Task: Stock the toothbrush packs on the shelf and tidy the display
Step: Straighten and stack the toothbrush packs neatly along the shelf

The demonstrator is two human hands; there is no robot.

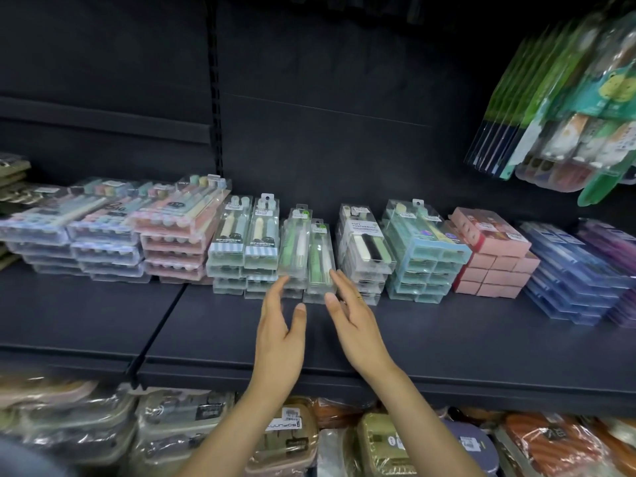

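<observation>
Both hands over the front half of the dark shelf [447,342], palms facing each other, holding nothing. Left hand [280,333] fingers straight and relaxed, fingertips [283,282] at the front end of the left green toothbrush pack stack [296,247], touching or just short of it, cannot tell which. Right hand [354,327] fingers straight too, fingertips at the front right corner of the right green toothbrush pack stack [321,258], apparently touching. Both green stacks sit between the 2 hands' fingertips, mid-shelf, toward the back edge. Top pack of the right green stack shifted forward of the left one's.

Same row, left of the green stacks: striped-label packs [246,237], then pastel multi-brush packs [179,216] toward the left end. Right of them: soft toothbrush packs [364,241], teal packs [421,242], pink boxes [492,249], blue packs [568,270] toward the right end. Hanging packs [564,108] above the right end. Bagged goods [179,425] on the level below the front edge.
</observation>
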